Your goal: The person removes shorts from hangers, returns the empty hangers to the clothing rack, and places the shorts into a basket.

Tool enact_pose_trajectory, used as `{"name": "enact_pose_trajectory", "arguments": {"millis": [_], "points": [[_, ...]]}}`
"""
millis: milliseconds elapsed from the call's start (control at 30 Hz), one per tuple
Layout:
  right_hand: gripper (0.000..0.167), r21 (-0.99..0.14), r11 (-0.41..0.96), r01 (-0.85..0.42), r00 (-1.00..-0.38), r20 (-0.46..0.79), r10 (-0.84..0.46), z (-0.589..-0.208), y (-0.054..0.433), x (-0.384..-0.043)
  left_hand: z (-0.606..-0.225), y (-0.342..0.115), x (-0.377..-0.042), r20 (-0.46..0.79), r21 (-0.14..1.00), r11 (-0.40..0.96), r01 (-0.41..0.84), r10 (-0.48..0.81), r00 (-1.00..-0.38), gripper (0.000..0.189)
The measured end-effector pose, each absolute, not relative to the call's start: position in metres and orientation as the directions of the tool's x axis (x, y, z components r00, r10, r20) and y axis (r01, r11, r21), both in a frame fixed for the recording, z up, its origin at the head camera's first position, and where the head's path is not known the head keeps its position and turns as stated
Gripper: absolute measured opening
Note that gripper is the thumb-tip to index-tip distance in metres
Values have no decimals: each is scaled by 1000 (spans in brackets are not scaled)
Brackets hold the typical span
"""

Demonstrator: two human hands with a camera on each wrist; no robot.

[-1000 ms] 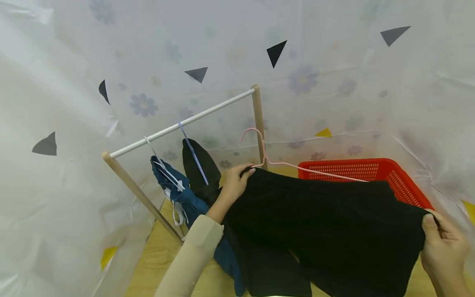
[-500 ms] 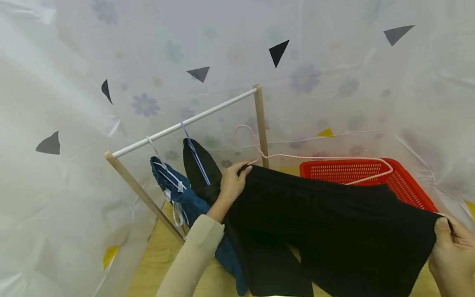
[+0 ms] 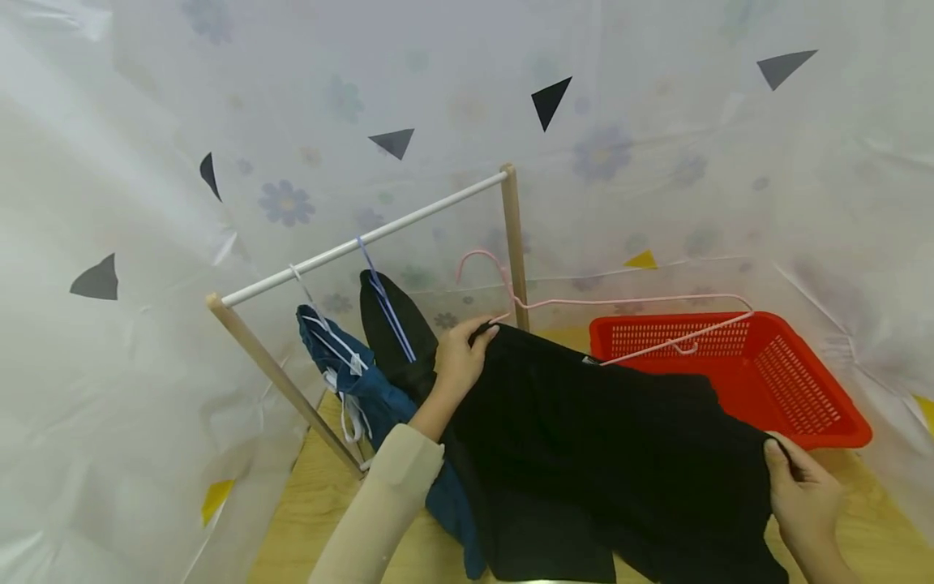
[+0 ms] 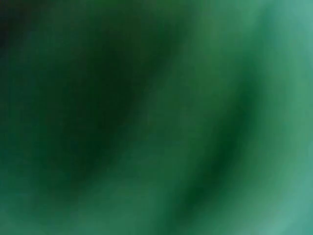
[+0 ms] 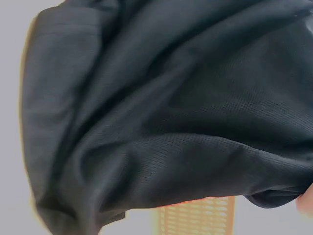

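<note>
Black pants [image 3: 620, 438] stretch between both hands in the head view, their lower part cut off by the frame. My left hand [image 3: 461, 357] pinches the waistband's left corner, where one end of a pink hanger [image 3: 627, 301] goes into the cloth. The hanger's right end stands out above the waistband, and its lower bar slants down behind the cloth. My right hand [image 3: 806, 495] grips the right side of the waistband between thumb and fingers. Dark folds of the pants [image 5: 195, 107] fill most of the right wrist view. The left wrist view is only a green blur.
Left of the hands stands a rack with a white rod [image 3: 314, 261] and wooden posts. Blue jeans [image 3: 379, 397] and a black garment [image 3: 394, 316] hang on it. A red basket [image 3: 839, 405] sits behind the pants on the wooden table [image 3: 876, 519].
My right hand first moved right, stretching the waistband, then came back left. The hanger's right end has come out of the waistband. My left hand has stayed nearly still.
</note>
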State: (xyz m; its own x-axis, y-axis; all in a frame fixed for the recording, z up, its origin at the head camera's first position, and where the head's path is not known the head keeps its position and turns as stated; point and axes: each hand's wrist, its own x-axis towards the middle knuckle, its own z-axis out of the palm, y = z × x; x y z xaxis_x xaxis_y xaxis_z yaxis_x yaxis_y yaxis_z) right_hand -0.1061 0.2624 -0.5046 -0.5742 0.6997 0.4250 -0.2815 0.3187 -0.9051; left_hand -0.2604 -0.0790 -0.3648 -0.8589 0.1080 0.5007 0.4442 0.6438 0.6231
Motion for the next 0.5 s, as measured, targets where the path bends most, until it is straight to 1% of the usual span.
{"name": "enact_pose_trajectory", "arguments": {"millis": [33,67,133,200,233,267,333,367,433,467,500], "points": [[36,-888,368,-277,-589,459,665,-509,260,-106,-365,-79,-260,495,633,636,443,108,-862,23],[36,-851,436,-291,-596,518,613,-514,257,-106,-365,-79,-260,493,636,631,444,110,-863,23],[31,-760,545,-355,-609,630,482,-525,252,-107,-365,-78,-259,498,635,623,457,123,-859,22],[25,-661,611,-436,-612,715,337,-535,245,-109,-366,-78,-259,508,627,618,475,138,-850,22],[25,-618,642,-455,-617,738,273,-540,241,-110,-366,-77,-259,515,627,605,491,151,-844,22],[22,-581,657,-480,-619,755,216,-546,237,-112,-367,-76,-258,514,633,590,501,164,-842,22],[26,-533,700,-476,-638,757,142,-556,229,-113,-368,-75,-258,507,650,558,516,188,-841,21],[28,-523,727,-444,-664,737,125,-562,225,-114,-368,-74,-258,504,653,549,521,198,-840,21],[30,-517,779,-355,-737,667,107,-572,217,-113,-369,-72,-256,497,662,530,530,220,-840,20],[28,-525,791,-315,-779,619,101,-577,215,-112,-369,-71,-255,491,661,531,530,228,-841,20],[28,-540,801,-259,-834,543,96,-580,213,-112,-370,-71,-255,489,656,534,533,238,-839,20]]}}
